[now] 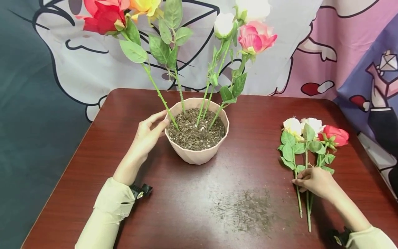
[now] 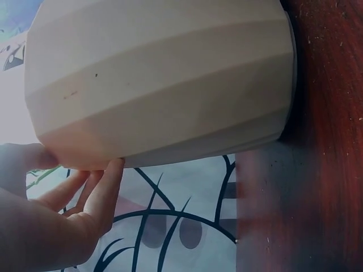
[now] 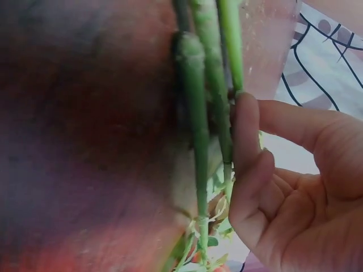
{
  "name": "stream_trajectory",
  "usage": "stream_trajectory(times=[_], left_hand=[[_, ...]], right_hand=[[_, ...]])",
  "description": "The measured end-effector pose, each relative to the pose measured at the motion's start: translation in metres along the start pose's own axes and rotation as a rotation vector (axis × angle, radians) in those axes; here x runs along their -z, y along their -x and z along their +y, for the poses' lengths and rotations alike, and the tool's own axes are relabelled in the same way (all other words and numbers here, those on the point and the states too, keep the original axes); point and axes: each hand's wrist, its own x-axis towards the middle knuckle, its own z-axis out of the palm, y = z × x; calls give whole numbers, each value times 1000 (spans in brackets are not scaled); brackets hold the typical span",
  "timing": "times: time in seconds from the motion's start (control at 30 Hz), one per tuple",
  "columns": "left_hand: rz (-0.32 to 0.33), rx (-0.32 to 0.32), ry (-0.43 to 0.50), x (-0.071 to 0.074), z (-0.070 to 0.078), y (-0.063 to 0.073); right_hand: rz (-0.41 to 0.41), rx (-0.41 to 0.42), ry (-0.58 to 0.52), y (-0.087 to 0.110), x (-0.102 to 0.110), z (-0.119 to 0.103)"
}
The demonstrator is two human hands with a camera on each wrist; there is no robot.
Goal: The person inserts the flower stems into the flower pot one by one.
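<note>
My left hand (image 1: 144, 138) holds the near-left rim of a pale pink faceted flower pot (image 1: 197, 157), thumb and fingers at its edge. In the left wrist view the fingertips (image 2: 116, 170) lie against the pot's side. Soil (image 1: 199, 138) fills the pot, and several artificial roses stand in it, among them a red rose (image 1: 105, 17), a yellow rose (image 1: 144, 7) and a pink rose (image 1: 256, 38). On the right, my right hand (image 1: 318, 181) pinches the leftmost stem (image 3: 231, 42) of three roses lying side by side. That stem leads to a cream rose (image 1: 292, 126).
Beside the cream rose lie a white rose (image 1: 312, 124) and a red rose (image 1: 337, 136). Scattered soil crumbs (image 1: 248, 209) cover the table (image 1: 174, 207) in front of the pot. A cartoon-printed cloth (image 1: 295, 62) hangs behind the table's far edge.
</note>
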Motion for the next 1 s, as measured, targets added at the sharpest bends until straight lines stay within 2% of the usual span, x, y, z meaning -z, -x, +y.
stream_trajectory(times=[0.17,0.37,0.47,0.53,0.6,0.73,0.87,0.9,1.0], left_hand=[[-26,13,6,0,0,0],[-52,-1,31,1,0,1],[-51,-4,32,2,0,1],[-50,-5,31,2,0,2],[-52,-8,31,2,0,2],[-52,-19,45,2,1,2],[-50,-19,60,1,1,3],[-49,-19,61,1,0,3],[-50,-18,64,1,0,3]], right_hand=[[-62,-5,-1,-2,5,-1],[-138,-6,-128,1,12,-4],[-144,5,-187,3,22,-11],[-114,25,-212,5,31,-18],[-54,68,-244,6,41,-24],[130,185,-314,7,60,-42],[369,280,-429,10,77,-73],[440,306,-476,11,81,-83],[599,455,-763,14,91,-118]])
